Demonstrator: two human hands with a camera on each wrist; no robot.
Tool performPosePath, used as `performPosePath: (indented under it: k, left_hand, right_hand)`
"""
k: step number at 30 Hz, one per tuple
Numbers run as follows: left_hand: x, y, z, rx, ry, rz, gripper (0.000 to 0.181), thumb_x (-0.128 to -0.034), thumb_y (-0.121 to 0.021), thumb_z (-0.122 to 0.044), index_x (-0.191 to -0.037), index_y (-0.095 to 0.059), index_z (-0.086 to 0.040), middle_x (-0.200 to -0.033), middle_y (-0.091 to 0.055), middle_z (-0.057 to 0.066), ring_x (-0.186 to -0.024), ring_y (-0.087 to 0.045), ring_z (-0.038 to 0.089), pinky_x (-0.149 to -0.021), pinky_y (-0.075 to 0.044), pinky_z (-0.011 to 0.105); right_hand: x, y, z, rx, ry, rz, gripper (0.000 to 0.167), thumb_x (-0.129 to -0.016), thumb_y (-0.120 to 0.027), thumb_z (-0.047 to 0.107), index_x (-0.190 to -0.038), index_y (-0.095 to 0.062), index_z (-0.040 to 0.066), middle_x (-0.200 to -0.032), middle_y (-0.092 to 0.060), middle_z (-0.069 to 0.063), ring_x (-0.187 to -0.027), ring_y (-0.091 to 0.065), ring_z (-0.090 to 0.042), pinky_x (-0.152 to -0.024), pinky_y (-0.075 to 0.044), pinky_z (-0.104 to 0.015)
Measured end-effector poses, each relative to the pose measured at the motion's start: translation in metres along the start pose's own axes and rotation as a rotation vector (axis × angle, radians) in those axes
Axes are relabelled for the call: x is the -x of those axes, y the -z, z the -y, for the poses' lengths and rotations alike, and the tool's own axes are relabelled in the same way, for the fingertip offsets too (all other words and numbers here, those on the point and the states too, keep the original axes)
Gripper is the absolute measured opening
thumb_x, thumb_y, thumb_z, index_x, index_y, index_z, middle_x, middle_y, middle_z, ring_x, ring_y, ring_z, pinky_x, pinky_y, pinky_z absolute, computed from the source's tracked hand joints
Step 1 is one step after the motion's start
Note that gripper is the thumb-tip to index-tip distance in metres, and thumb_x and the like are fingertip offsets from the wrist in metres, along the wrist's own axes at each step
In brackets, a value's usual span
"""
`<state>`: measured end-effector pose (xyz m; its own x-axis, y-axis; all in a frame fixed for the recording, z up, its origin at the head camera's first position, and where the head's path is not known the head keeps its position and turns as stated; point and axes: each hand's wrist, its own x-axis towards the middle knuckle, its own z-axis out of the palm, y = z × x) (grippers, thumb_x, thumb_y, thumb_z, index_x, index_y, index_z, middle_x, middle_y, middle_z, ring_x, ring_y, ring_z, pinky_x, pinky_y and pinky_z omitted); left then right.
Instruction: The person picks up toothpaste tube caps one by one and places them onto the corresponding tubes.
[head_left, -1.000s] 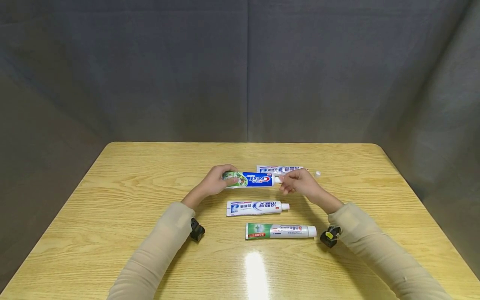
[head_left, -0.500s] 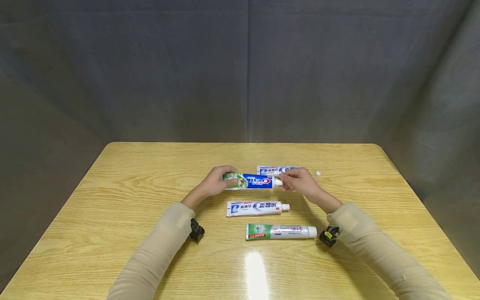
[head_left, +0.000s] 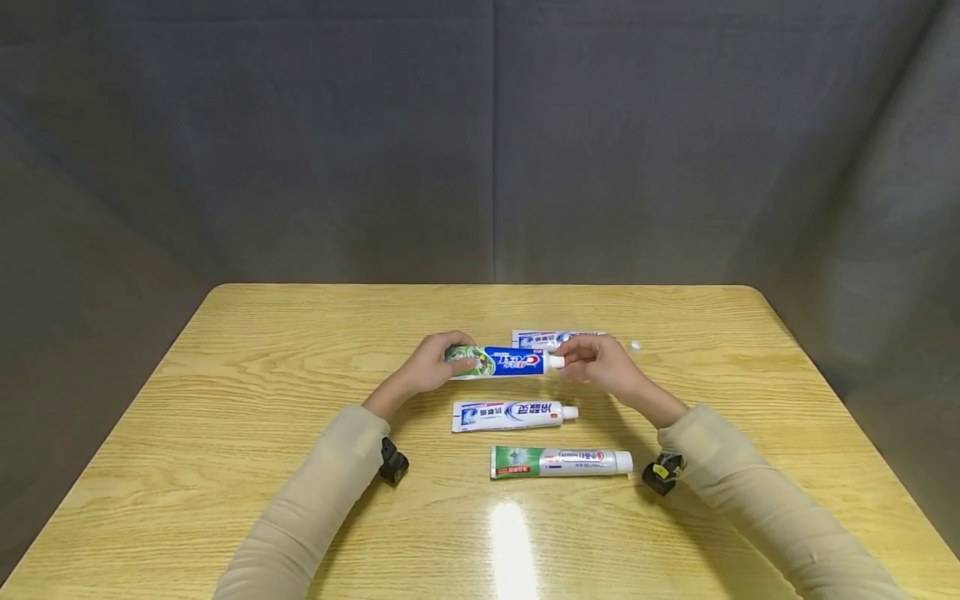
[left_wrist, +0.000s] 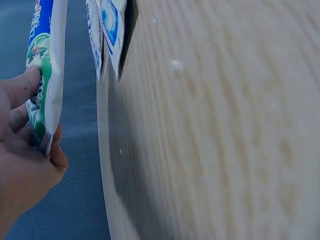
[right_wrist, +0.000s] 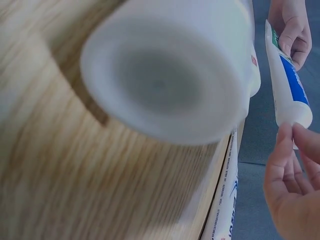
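Observation:
My left hand point(head_left: 429, 362) grips the flat tail end of a blue, green and white toothpaste tube point(head_left: 516, 362), thumb on top, held above the table. In the left wrist view, the fingers curl behind the tube point(left_wrist: 47, 75). My right hand point(head_left: 603, 367) is at the tube's other end, and its thumb and fingertip pinch the white cap point(head_left: 557, 362). The right wrist view also has this right hand point(right_wrist: 295, 185) at the cap. Beyond the held tube lies a white-and-blue toothpaste tube point(head_left: 536, 339), its right end hidden by my right hand.
Nearer me on the wooden table point(head_left: 300, 467) lie another white-and-blue toothpaste tube point(head_left: 510, 416) and a green-and-silver toothpaste tube point(head_left: 562, 462), both capped. A small white piece point(head_left: 636, 345), perhaps a cap, sits right of the far tube. Grey cloth point(head_left: 360, 150) hangs behind.
The fingers of my right hand have shifted and turned slightly at the cap, which shows more now. My left hand and the tube stay nearly still.

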<state>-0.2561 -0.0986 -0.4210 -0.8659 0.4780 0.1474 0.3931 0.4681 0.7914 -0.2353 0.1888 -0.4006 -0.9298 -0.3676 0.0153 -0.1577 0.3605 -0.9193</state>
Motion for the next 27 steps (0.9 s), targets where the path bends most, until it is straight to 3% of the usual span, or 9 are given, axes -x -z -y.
performPosePath:
  k: [5, 14, 27]
  left_hand:
    - [-0.0017, -0.0011, 0.002, 0.004, 0.034, -0.002, 0.026, -0.0889, -0.059, -0.013, -0.111, -0.059, 0.0, -0.102, -0.06, 0.01, -0.085, -0.054, 0.018, -0.08, -0.044, 0.035]
    - [-0.0012, -0.002, -0.0014, -0.041, 0.033, -0.022, 0.027, -0.0884, -0.06, -0.012, -0.112, -0.058, 0.001, -0.104, -0.06, 0.011, -0.09, -0.055, 0.019, -0.084, -0.043, 0.036]
    - [-0.0008, -0.0052, -0.0037, -0.1, 0.022, -0.036, 0.028, -0.0879, -0.06, -0.015, -0.112, -0.059, -0.001, -0.107, -0.06, 0.011, -0.094, -0.054, 0.02, -0.087, -0.042, 0.037]
  right_hand:
    - [-0.001, -0.0013, -0.0006, -0.016, -0.004, -0.035, 0.023, -0.083, -0.062, -0.003, -0.103, -0.059, -0.012, -0.086, -0.064, -0.023, -0.074, -0.064, -0.03, -0.068, -0.051, -0.042]
    - [-0.0014, -0.0031, 0.0006, -0.019, -0.03, -0.003, 0.022, -0.085, -0.06, -0.002, -0.102, -0.058, -0.015, -0.084, -0.062, -0.028, -0.068, -0.063, -0.028, -0.068, -0.051, -0.042]
    - [-0.003, 0.0001, -0.0075, -0.115, -0.047, 0.034, 0.023, -0.085, -0.056, -0.006, -0.104, -0.054, -0.02, -0.088, -0.062, -0.031, -0.063, -0.063, -0.015, -0.066, -0.052, -0.037]
